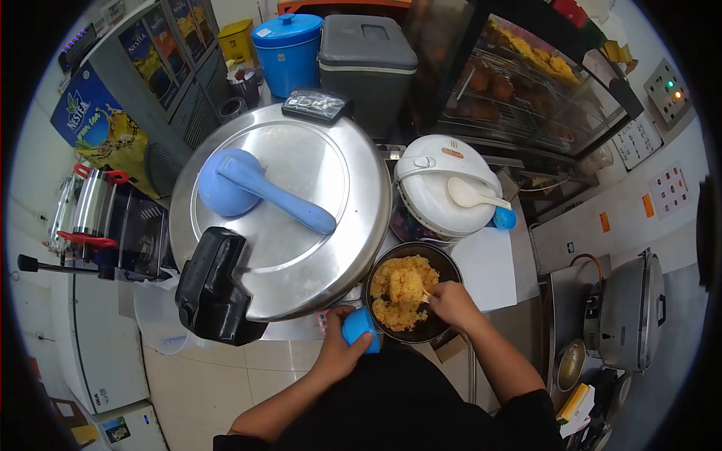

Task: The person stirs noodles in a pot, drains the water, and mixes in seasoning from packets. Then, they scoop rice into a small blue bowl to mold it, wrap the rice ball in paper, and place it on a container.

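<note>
My left hand (341, 340) is wrapped round a small blue cup (358, 328), held beside the left rim of a dark pan. The pan (374, 316) stands at the counter's front edge and holds yellow-orange fried rice (392, 316). Over the pan, my right hand (452, 303) grips the short handle of a pale spoon (427, 295). A heap of rice covers the spoon's bowl, so its shape is hidden.
Left of the pan sits a large steel rice cooker (316, 263), a blue ladle (256, 188) on its lid. Behind the pan is a white rice cooker (444, 169) with a cream rice paddle (474, 194) on top. A glass food warmer (519, 83) stands at the back right.
</note>
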Demonstrator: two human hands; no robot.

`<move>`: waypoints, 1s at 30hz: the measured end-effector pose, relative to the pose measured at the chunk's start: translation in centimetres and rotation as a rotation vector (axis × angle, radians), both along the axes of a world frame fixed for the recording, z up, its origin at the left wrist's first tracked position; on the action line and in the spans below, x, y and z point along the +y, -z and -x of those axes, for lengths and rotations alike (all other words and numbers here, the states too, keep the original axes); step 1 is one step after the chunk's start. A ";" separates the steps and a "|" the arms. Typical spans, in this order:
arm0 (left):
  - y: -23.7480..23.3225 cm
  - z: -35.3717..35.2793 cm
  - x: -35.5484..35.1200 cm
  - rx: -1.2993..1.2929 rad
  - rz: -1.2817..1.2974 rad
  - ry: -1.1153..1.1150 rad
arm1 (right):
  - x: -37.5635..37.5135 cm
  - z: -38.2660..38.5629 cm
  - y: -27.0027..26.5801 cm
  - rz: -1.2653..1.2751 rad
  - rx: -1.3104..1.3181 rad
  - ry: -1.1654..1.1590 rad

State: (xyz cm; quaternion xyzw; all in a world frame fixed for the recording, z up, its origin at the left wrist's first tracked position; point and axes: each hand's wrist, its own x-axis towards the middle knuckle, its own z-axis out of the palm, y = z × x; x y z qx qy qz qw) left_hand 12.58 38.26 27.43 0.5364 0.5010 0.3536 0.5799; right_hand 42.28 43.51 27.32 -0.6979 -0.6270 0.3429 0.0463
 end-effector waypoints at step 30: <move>0.7 -10.4 4.9 -0.867 0.653 -0.084 | -0.6 -5.8 -15.7 -0.085 0.291 -0.001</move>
